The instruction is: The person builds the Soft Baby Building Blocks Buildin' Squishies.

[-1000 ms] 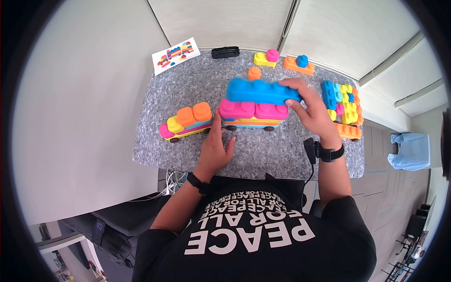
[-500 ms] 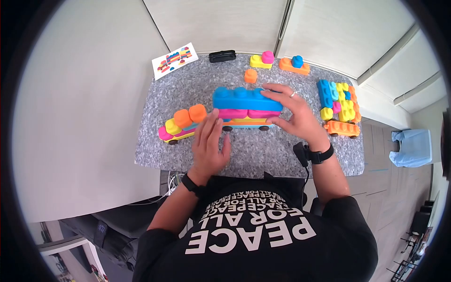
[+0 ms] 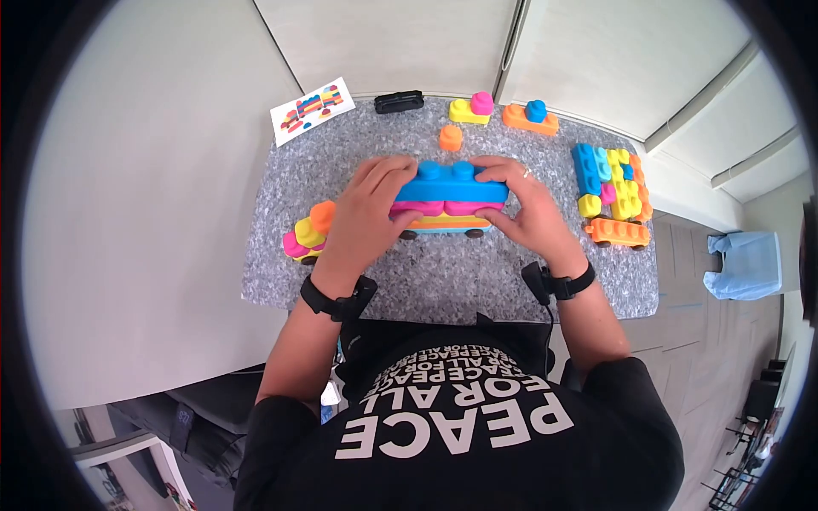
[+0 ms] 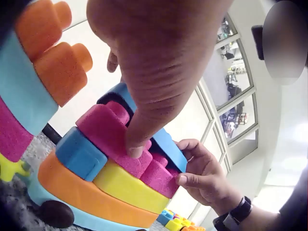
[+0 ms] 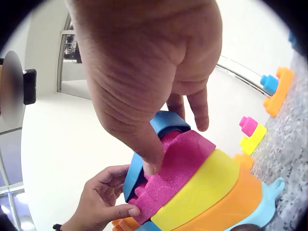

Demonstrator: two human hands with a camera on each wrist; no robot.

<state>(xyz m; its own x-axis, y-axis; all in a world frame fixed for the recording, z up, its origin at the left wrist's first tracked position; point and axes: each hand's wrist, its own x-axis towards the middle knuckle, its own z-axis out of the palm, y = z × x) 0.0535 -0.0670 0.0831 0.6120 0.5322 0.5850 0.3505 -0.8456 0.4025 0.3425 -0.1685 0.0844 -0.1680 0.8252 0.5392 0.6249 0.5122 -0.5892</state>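
Both hands hold a long blue building brick (image 3: 447,186) over a toy wagon (image 3: 443,222) of stacked, coloured layers on dark wheels. My left hand (image 3: 365,213) grips its left end and my right hand (image 3: 538,211) its right end. Two pink bricks (image 3: 417,207) form the wagon's top layer, and each thumb lies against their near side. In the left wrist view, pink studs show in a gap below the blue brick (image 4: 176,147). Left of the wagon, partly hidden by the left hand, stands a second wheeled toy with an orange block (image 3: 323,215) on it.
A picture card (image 3: 313,111) and a black case (image 3: 399,102) lie at the back. Nearby are a loose orange block (image 3: 451,138), a yellow-and-pink pair (image 3: 469,111) and an orange-and-blue pair (image 3: 530,119). More bricks (image 3: 626,183) and an orange wheeled base (image 3: 618,232) are at right.
My right hand has brought the blue brick left and down over the pink bricks. The left hand has risen from beside the wagon and taken hold of the brick's left end.
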